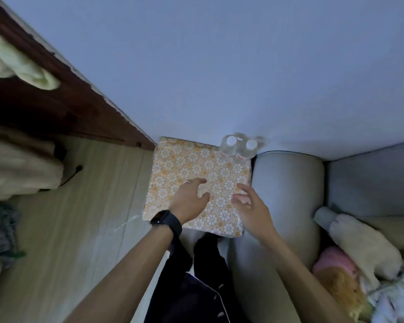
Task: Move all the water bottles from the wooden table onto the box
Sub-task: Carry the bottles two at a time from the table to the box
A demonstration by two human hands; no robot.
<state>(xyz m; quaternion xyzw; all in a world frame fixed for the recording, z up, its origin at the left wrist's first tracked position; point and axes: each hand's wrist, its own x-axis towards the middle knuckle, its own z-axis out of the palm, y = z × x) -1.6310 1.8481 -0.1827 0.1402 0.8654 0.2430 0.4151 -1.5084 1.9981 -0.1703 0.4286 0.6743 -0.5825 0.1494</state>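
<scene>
Two clear bottles (238, 149) with white caps stand upright, touching, at the box's (180, 169) far right corner. Both the left hand (189, 201) and right hand (251, 207) hover over the box, fingers spread, holding nothing. Next bottles are best set beside these, upright, without knocking them.

Orange-and-white floral box (191, 173), white-capped clear bottles (237, 148), black wristwatch (166, 221).

Glossy patterned box (196, 173); 2 clear plastic bottles (237, 149).
</scene>
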